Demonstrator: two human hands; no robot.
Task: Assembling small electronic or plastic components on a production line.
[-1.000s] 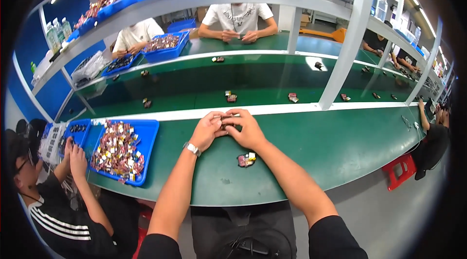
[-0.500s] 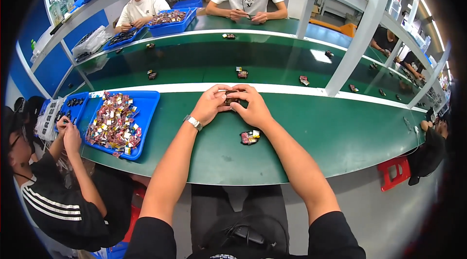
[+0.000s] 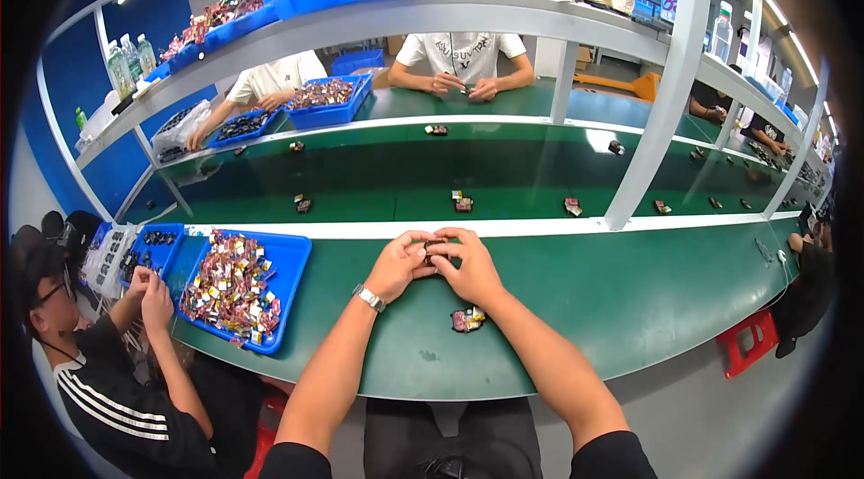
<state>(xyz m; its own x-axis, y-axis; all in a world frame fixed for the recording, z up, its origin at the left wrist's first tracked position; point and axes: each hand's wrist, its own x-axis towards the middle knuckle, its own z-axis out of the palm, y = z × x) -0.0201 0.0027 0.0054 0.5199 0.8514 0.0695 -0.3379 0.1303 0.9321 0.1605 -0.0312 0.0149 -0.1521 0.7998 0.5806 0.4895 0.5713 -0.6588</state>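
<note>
The left hand [image 3: 399, 268] and the right hand [image 3: 469, 270] meet over the table [image 3: 585, 299], close to the white rail [image 3: 531, 228], both pinching one small dark part [image 3: 434, 250] between thumbs and fingertips. The fingers cover most of it, so how it sits in the grip cannot be told.

The likeliest trouble is a slip: the part is tiny, only the fingertips bear on it, and uneven pressure from the two sides could squeeze it out onto the table or over the rail onto the green strip [image 3: 387, 182] beyond. Pressing hard without a clear view could also bend or crack something on its hidden side.

A dark-cased module [image 3: 467, 320] with reddish, white and yellow pieces lies loose on the table, nearer the body and just beside the right forearm. If that arm drops or swings inward, it could knock the module or drag it toward the front edge.

To the left, the blue tray [image 3: 292, 285] holds a tangled heap of reddish labelled pieces [image 3: 230, 292]; some lie right at its rim, so a bump could spill them.
</note>
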